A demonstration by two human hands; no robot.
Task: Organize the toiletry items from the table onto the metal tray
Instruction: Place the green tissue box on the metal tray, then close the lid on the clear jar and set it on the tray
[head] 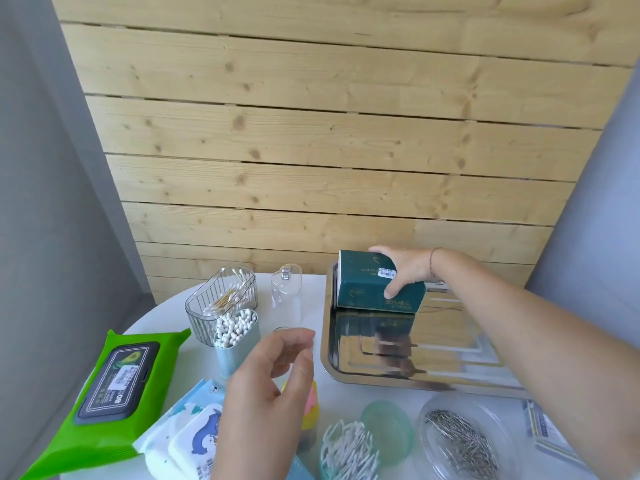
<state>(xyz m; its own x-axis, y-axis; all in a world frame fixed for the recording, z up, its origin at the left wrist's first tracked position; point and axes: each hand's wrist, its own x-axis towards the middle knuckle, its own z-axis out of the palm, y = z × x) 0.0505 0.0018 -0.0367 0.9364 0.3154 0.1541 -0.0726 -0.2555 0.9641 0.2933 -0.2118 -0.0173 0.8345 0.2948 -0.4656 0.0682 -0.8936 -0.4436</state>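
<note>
The shiny metal tray [398,355] lies on the right half of the white table. My right hand [405,271] grips a dark green tissue pack [367,285] that rests on the tray's far left corner. My left hand [273,386] hovers over the table left of the tray, fingers curled apart and holding nothing; a clear cup rim [287,330] shows just beyond its fingertips. A blue cup of cotton swabs [235,336] stands left of that hand. A green wet-wipes pack [110,389] lies at the table's left edge.
A clear ribbed basket of cotton swabs [221,299] and a clear acrylic container [287,292] stand at the back. White-blue wipe packs [187,434], a colourful item [310,410], a green swab holder [349,448], a clear dish of metal pins [460,441] and a packet [550,438] fill the front. Wooden plank wall behind.
</note>
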